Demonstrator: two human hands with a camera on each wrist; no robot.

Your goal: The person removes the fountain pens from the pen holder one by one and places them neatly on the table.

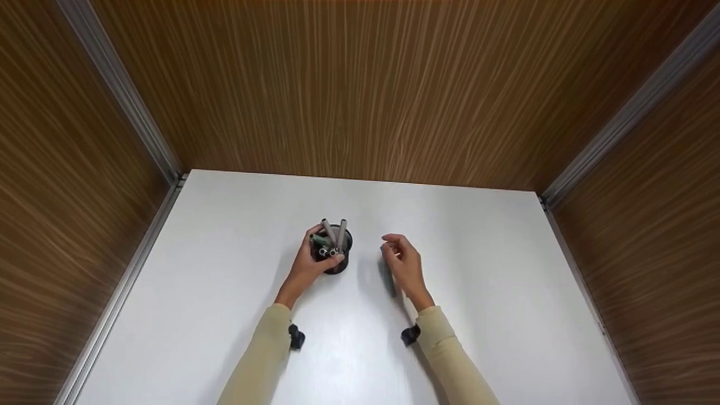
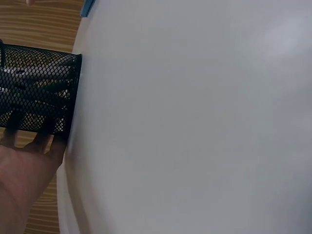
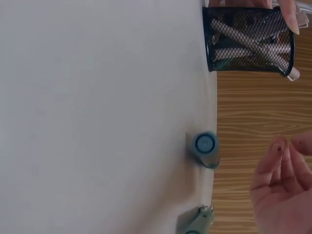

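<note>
A black mesh pen cup (image 1: 337,254) stands upright mid-table with several grey markers (image 1: 333,233) sticking out of it. My left hand (image 1: 308,264) grips the cup from its left side, thumb at the rim; the left wrist view shows the mesh wall (image 2: 39,90) against my palm (image 2: 22,175). My right hand (image 1: 400,261) hovers to the right of the cup, fingers loosely curled and holding nothing. Below it on the table, the right wrist view shows a grey marker with a blue end (image 3: 204,146) and a greenish marker (image 3: 197,224).
The white table (image 1: 478,270) sits inside wood-grain walls (image 1: 360,84) with metal corner strips (image 1: 121,90). A small black camera is strapped at each wrist (image 1: 296,337). A blue marker end (image 2: 87,7) shows at the top of the left wrist view.
</note>
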